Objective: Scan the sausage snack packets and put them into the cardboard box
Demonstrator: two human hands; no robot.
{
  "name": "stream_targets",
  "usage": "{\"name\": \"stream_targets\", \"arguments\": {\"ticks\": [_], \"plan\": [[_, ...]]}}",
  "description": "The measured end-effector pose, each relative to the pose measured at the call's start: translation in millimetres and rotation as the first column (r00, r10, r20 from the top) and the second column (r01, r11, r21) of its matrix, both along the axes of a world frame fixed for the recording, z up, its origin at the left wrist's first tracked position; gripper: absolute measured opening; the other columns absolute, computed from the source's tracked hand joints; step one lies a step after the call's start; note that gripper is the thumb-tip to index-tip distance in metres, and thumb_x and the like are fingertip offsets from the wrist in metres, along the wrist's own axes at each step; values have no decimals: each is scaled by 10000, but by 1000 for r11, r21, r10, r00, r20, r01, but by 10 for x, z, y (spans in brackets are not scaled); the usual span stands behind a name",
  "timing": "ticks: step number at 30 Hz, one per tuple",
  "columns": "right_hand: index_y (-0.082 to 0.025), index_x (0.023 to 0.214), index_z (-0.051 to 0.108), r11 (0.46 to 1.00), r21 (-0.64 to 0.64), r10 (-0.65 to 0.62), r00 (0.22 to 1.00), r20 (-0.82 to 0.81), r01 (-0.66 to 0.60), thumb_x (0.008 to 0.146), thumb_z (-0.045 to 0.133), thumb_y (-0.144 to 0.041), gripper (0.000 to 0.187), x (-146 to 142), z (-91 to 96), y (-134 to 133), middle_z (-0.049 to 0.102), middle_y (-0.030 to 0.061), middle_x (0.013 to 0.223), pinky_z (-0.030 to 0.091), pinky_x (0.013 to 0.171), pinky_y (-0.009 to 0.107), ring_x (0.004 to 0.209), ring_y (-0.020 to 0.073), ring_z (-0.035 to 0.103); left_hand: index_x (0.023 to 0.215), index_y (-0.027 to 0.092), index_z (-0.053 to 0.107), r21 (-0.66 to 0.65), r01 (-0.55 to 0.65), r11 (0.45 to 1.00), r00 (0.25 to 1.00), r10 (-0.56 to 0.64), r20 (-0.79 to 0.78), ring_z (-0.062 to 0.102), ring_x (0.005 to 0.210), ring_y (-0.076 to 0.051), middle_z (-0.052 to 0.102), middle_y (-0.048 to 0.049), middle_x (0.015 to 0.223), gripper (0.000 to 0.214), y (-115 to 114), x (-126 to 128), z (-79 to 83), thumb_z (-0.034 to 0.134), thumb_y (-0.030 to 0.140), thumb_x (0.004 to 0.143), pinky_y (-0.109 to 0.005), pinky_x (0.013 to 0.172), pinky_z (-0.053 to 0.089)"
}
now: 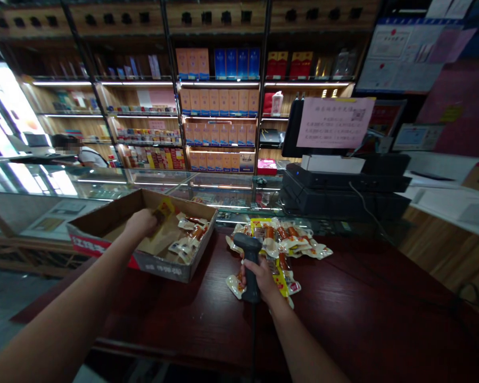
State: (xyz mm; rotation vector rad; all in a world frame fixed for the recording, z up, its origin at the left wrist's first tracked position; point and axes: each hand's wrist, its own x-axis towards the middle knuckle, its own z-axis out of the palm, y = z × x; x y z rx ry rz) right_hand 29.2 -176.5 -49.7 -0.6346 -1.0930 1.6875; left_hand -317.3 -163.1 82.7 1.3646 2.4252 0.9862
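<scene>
Two hands clenched | left hand (140, 223): one sausage packet (163, 210), inside one cardboard box (99, 218) | right hand (260, 279): one barcode scanner (246, 246)

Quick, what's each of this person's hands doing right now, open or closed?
Left hand: closed, holding a yellow plastic snack packet.
Right hand: closed around a dark grey corded handheld barcode scanner.

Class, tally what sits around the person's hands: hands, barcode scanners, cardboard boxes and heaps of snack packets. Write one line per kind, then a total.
Hands: 2 (left hand, right hand)
Barcode scanner: 1
Cardboard box: 1
Snack packet heaps: 2 (boxed heap, loose heap)
Total: 6
</scene>
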Motion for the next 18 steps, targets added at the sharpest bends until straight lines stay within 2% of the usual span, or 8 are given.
{"name": "stream_targets", "arguments": {"ticks": [2, 3, 5, 7, 10, 12, 14, 18], "plan": [[-141, 929, 552, 1000, 7, 6, 1000, -8, -6, 676, 700, -348, 359, -1, -2, -3, 580, -46, 512, 442, 335, 211, 344, 105, 513, 1037, 69, 541, 182, -53, 982, 942, -12, 334, 607, 753, -188, 616, -64, 746, 265, -103, 246, 4, 449, 234, 851, -374, 683, 518], [-142, 934, 555, 1000, 11, 11, 1000, -16, -11, 681, 696, -348, 355, 1, -3, -6, 581, -46, 515, 444, 336, 212, 344, 105, 513, 1097, 104, 512, 298, -52, 953, 847, -116, 519, 609, 731, -165, 623, -51, 787, 278, -152, 415, -20, 412, 238, 875, -369, 663, 527], [-148, 943, 562, 1000, 18, 21, 999, -38, -21, 686, 691, -351, 352, 10, -4, -18, 589, -43, 531, 448, 342, 213, 351, 103, 518, 1078, 151, 522, 428, -45, 903, 621, -310, 719, 623, 722, -156, 637, -42, 822, 247, -234, 802, -127, 451, 243, 860, -353, 653, 541], [-155, 950, 569, 999, 22, 32, 997, -65, -30, 684, 690, -356, 354, 26, -5, -31, 600, -37, 551, 449, 350, 212, 360, 102, 526, 1032, 175, 548, 482, -71, 873, 451, -403, 796, 640, 736, -173, 652, -47, 849, 241, -283, 1191, -315, 540, 259, 806, -353, 645, 553], [-158, 953, 576, 998, 45, 39, 994, -101, -35, 688, 685, -368, 356, 51, -12, -41, 607, -29, 564, 453, 362, 216, 367, 103, 533, 1056, 190, 553, 579, -21, 815, 250, -557, 792, 655, 834, -209, 665, -69, 978, 381, -274, 1629, -720, 651, 212, 689, -376, 710, 556], [-157, 956, 575, 998, 59, 45, 993, -105, -39, 692, 679, -377, 360, 59, -17, -39, 606, -29, 563, 457, 368, 220, 363, 103, 530, 1071, 195, 547, 607, -32, 794, 177, -593, 786, 654, 876, -222, 663, -76, 1030, 451, -217, 1776, -1015, 680, 203, 640, -380, 750, 546], [-156, 955, 569, 997, 60, 55, 996, -68, -51, 692, 677, -378, 361, 58, -19, -32, 604, -32, 557, 457, 370, 221, 361, 103, 527, 1046, 187, 553, 599, -71, 798, 149, -585, 797, 655, 878, -215, 668, -82, 1030, 449, -136, 1816, -1270, 702, 239, 626, -357, 779, 532], [-153, 928, 552, 994, 54, 92, 988, 121, -99, 680, 683, -379, 361, 58, 8, -35, 590, -43, 521, 436, 348, 212, 353, 112, 528, 1004, 168, 560, 559, -56, 827, 150, -547, 824, 662, 825, -209, 685, -88, 958, 482, -2, 1744, -1543, 746, 343, 596, -327, 764, 518]]}}
